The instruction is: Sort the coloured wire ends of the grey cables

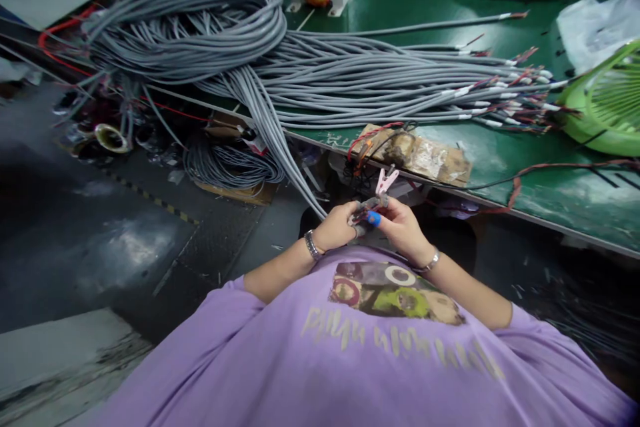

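Note:
A bundle of grey cables (295,167) hangs over the table edge and runs down to my left hand (336,228), which is closed around its end. My right hand (404,232) meets it in front of my chest. Its thumb, in a blue cover (373,218), pinches with the fingers at the thin wire ends (357,217); the exact grip is too small to make out. Grey covers sit on some fingertips. Just beyond my fingers, a pink clip (387,180) stands at the table edge.
Many grey cables (380,77) with stripped ends lie along the green table (540,193), under a looped coil (200,33). A green fan (607,100) stands at right. Cardboard (425,157) lies by the edge. Below the table sits another cable coil (233,163).

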The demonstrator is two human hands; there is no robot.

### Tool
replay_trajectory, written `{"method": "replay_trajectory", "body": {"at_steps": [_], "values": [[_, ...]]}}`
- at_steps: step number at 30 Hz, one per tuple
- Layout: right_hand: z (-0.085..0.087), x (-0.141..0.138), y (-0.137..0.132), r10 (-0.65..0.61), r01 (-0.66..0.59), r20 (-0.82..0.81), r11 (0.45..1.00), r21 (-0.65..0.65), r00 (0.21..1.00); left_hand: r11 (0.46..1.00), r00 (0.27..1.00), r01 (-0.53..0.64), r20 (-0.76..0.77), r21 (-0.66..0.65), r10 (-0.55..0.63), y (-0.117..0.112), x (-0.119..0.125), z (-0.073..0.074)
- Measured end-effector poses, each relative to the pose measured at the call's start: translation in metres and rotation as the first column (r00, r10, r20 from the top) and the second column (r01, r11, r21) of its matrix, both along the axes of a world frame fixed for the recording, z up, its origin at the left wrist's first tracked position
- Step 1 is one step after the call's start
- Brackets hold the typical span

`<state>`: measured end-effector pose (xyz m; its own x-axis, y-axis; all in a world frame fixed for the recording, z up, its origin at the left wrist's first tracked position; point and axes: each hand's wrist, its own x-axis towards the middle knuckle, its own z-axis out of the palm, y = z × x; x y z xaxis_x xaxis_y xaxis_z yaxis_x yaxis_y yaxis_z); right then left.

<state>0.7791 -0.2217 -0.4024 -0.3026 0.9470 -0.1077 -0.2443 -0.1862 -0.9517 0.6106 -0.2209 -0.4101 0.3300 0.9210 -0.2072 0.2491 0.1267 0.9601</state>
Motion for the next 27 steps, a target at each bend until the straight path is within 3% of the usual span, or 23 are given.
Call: {"method": "replay_trajectory", "body": {"at_steps": [4, 8, 12, 15, 19, 23, 27], "values": [[-0.01, 0.004, 0.004, -0.094, 0.094, 0.001, 0.994, -0.046, 0.996, 0.99, 0.984, 0.09, 0.166, -0.104, -0.072, -0.002, -0.006, -0.001], [-0.014, 0.013, 0.008, -0.1, 0.099, -0.008, 0.992, -0.072, 0.995, 0.986, 0.956, 0.046, 0.293, -0.162, 0.003, -0.002, -0.009, 0.003], [-0.008, 0.014, 0.01, 0.007, -0.005, 0.019, 0.997, -0.074, 1.0, 0.98, 0.966, 0.068, 0.257, -0.186, -0.018, -0.007, -0.007, 0.008], [-0.007, 0.009, 0.012, -0.028, 0.024, -0.024, 0.988, -0.153, 0.999, 0.983, 0.979, 0.065, 0.203, -0.17, -0.029, -0.01, -0.004, 0.012], [-0.01, 0.003, 0.013, -0.069, 0.018, -0.156, 0.952, -0.305, 0.985, 0.983, 0.981, -0.044, 0.179, -0.178, 0.077, -0.011, -0.001, 0.012], [-0.008, 0.0, 0.011, 0.001, -0.012, -0.056, 0.981, -0.195, 0.998, 0.97, 0.981, -0.002, 0.187, -0.244, 0.049, -0.009, 0.0, 0.005], [-0.006, -0.001, 0.015, 0.03, -0.02, 0.087, 0.994, -0.107, 0.996, 0.973, 0.982, 0.045, 0.189, -0.227, -0.002, -0.009, -0.001, 0.006]]}}
